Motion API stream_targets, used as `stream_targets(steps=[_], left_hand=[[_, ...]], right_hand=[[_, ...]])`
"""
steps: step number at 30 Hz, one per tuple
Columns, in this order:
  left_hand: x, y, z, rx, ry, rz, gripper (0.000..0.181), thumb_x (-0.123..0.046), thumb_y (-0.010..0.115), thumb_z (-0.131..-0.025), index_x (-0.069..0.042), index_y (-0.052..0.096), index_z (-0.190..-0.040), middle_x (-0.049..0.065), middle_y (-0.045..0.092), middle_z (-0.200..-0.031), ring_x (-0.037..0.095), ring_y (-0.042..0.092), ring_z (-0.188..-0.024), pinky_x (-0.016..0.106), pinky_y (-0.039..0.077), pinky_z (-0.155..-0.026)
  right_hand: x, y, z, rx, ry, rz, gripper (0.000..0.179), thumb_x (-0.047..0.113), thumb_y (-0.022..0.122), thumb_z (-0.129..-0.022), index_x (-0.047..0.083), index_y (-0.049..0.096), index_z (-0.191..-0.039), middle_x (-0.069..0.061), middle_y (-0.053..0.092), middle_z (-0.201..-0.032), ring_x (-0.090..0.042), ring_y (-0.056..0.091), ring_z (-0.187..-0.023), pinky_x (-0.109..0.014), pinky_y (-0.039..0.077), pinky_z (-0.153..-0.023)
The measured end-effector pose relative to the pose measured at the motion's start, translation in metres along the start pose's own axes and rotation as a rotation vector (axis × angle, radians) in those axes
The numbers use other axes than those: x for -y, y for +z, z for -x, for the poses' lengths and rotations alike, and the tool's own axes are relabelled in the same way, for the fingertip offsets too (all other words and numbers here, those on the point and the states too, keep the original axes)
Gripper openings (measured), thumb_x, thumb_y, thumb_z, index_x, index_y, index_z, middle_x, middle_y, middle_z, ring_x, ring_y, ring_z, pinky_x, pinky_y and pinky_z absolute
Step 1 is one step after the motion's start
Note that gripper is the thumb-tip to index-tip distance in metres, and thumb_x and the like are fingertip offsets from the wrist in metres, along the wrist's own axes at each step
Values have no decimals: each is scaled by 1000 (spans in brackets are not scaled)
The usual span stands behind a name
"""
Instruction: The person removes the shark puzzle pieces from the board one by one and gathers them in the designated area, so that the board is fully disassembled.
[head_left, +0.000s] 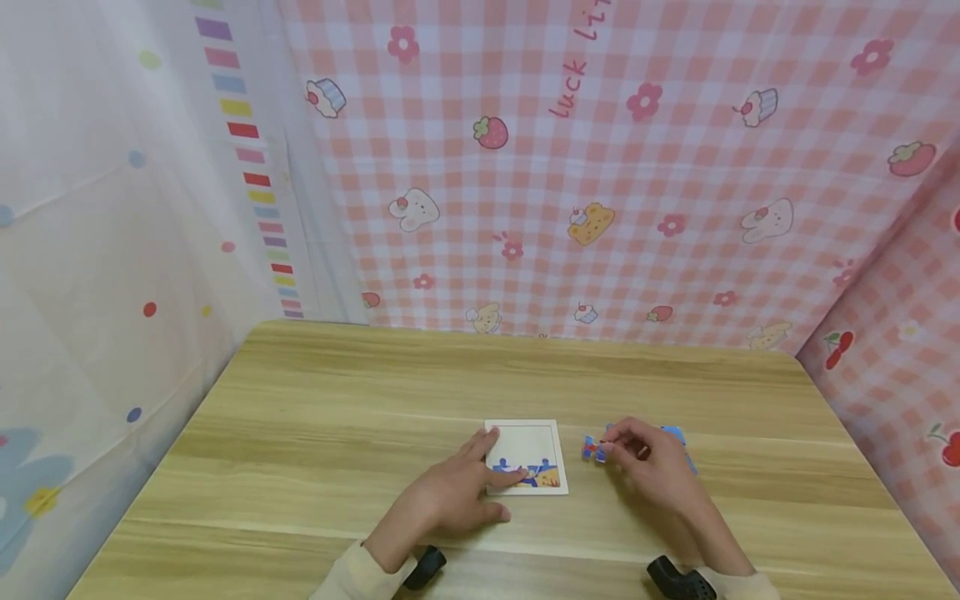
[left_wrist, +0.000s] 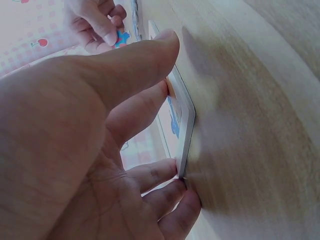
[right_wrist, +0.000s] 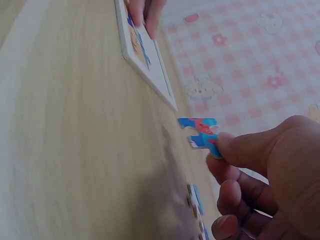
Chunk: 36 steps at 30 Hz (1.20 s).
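Observation:
A square white-rimmed puzzle tray [head_left: 564, 479] lies on the table in the head view, with joined puzzle pieces [head_left: 551, 476] along its near side and bare board above them. My left hand [head_left: 453, 496] lies over the tray's left side, fingers spread, the index fingertip on those pieces. In the left wrist view its other fingertips rest at the tray's edge and corner. To the right of the tray, my right hand [head_left: 656, 468] pinches a blue and red puzzle piece [right_wrist: 204, 131] between thumb and forefinger, raised above the table in the right wrist view.
More blue puzzle pieces [head_left: 677, 434] lie on the wooden table [head_left: 360, 400] beneath and behind my right hand, partly hidden by it. A pink checked cloth [head_left: 525, 183] hangs along the table's back edge, and a white dotted cloth [head_left: 135, 250] on the left.

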<state>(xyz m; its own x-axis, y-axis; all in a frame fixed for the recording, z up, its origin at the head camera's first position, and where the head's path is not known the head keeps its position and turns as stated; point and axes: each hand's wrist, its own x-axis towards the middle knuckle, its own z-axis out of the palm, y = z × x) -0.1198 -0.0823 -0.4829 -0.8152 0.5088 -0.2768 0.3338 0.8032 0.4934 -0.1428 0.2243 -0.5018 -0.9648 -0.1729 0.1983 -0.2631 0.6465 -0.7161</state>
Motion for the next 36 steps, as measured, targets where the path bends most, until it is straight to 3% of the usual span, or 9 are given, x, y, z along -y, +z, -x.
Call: stream_targets(steps=[5, 14, 24, 32, 36], left_hand=[[-1, 0, 0, 2, -7, 5, 53, -41, 74, -92, -44, 57, -142, 11, 10, -174, 30, 8, -162, 54, 26, -127], [-2, -2, 1, 3, 3, 7, 53, -41, 75, -92, -44, 57, -142, 12, 11, -174, 31, 10, -162, 55, 30, -125], [-1, -3, 0, 16, 14, 10, 53, -40, 74, -93, -44, 57, -143, 12, 12, -174, 31, 10, -161, 55, 32, -124], [1, 0, -2, 12, 4, 17, 53, -41, 73, -94, -45, 55, -143, 11, 10, -174, 29, 8, -162, 54, 30, -126], [1, 0, -2, 9, 5, 17, 52, -40, 73, -94, -45, 56, -143, 11, 11, -174, 30, 9, -162, 54, 29, -126]], right_hand=[[-8, -9, 2, 9, -44, 37, 6, 13, 77, -91, 17, 72, -89, 6, 67, -71, 0, 52, -60, -19, 43, -50], [-17, -23, 2, 63, 46, 114, 6, 15, 79, -90, 17, 73, -90, 6, 64, -72, -1, 52, -64, -20, 45, -55], [-23, -28, 3, 72, 44, 188, 8, 11, 78, -90, 18, 74, -88, 7, 64, -76, -1, 52, -69, -19, 46, -62], [-25, -29, 3, 87, 67, 225, 4, 12, 75, -91, 8, 75, -90, 5, 65, -78, -6, 50, -70, -20, 43, -61], [-25, -28, 2, 90, 69, 229, 2, 8, 75, -89, 9, 76, -91, 5, 62, -76, -7, 49, -69, -21, 41, -60]])
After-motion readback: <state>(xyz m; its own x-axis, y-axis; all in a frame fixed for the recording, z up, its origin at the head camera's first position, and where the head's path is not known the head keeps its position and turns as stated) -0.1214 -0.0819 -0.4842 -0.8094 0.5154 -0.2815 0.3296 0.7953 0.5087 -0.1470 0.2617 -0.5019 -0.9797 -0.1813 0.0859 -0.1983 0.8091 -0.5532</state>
